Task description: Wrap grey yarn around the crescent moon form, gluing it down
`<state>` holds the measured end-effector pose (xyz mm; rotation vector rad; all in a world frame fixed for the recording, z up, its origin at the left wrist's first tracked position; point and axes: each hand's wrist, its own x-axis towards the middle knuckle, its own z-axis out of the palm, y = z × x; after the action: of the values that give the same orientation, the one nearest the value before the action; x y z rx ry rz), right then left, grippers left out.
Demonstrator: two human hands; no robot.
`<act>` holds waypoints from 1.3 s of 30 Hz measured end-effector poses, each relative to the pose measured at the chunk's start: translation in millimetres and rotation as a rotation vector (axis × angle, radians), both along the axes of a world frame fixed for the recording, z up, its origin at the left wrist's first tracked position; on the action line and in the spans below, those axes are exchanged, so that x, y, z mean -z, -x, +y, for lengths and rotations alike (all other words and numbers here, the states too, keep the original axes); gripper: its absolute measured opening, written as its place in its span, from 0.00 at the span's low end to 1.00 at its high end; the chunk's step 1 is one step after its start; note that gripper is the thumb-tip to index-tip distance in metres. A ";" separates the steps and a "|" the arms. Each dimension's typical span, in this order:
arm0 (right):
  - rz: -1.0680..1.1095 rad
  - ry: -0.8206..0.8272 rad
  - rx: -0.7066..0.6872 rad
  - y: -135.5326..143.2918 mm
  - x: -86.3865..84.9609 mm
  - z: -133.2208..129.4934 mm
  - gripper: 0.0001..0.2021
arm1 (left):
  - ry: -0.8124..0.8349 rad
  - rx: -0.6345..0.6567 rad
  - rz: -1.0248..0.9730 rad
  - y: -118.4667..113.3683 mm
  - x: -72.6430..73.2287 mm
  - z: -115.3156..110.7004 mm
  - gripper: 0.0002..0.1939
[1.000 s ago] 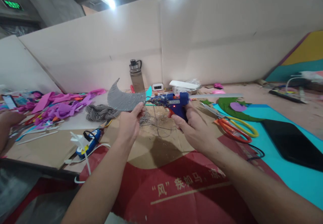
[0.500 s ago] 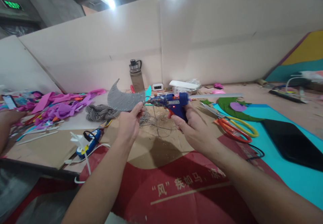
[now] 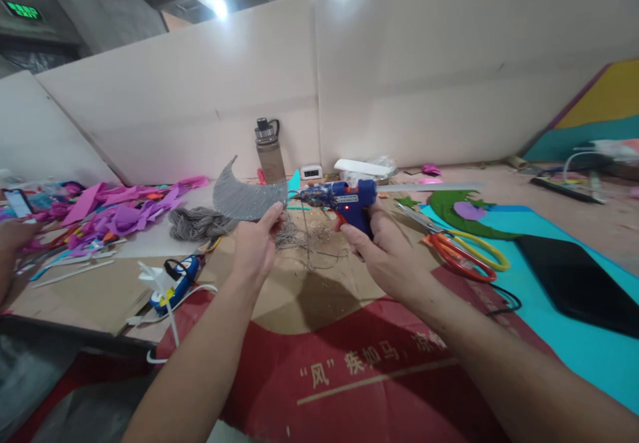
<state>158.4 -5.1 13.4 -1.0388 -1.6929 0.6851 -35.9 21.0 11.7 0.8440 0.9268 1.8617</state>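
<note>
Between thumb and fingers, my left hand (image 3: 257,240) pinches a curved piece covered in grey yarn (image 3: 244,195), its pointed tip rising at the left. A blue glue gun (image 3: 349,200) sits in my right hand (image 3: 387,243), which is wrapped around its handle. The gun's nozzle, crusted with residue, points left at the right end of the yarn-covered piece; whether it touches is too small to tell. A small red light glows on the gun, and a clear glue stick juts from its back. Behind my left hand lies a bundle of grey yarn (image 3: 194,222).
Red and yellow-handled scissors (image 3: 464,257) and a black tablet-like slab (image 3: 574,280) lie at right on turquoise sheets. A bottle (image 3: 269,153) stands by the wall. Pink and purple scraps (image 3: 130,213), a blue power strip (image 3: 177,283) and another person's hand (image 3: 17,237) are at left.
The glue gun has shifted very slightly to the right, away from the yarn-covered piece. My left hand stays almost still.
</note>
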 end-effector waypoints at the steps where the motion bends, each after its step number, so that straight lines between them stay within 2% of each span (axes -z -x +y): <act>1: 0.000 0.003 0.005 -0.1 0.1 0.3 0.12 | -0.001 0.001 0.000 -0.2 -0.1 -0.1 0.14; 5: -0.003 -0.007 0.014 -0.5 0.0 0.0 0.14 | 0.002 -0.007 -0.004 -0.5 -0.1 0.3 0.15; 13: -0.017 -0.008 -0.008 0.1 -1.0 -2.1 0.07 | 0.008 -0.006 -0.025 1.3 0.9 1.2 0.14; 28: -0.032 0.004 -0.004 0.3 0.1 -2.9 0.09 | 0.018 -0.004 -0.026 1.8 -0.1 1.0 0.15; 39: -0.019 0.003 -0.022 0.0 -0.2 -2.2 0.07 | 0.021 0.000 -0.038 2.4 0.2 0.7 0.14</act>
<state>158.4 -7.3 13.6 -1.0332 -1.7224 0.6933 -38.3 21.6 11.5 0.7937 0.9217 1.8591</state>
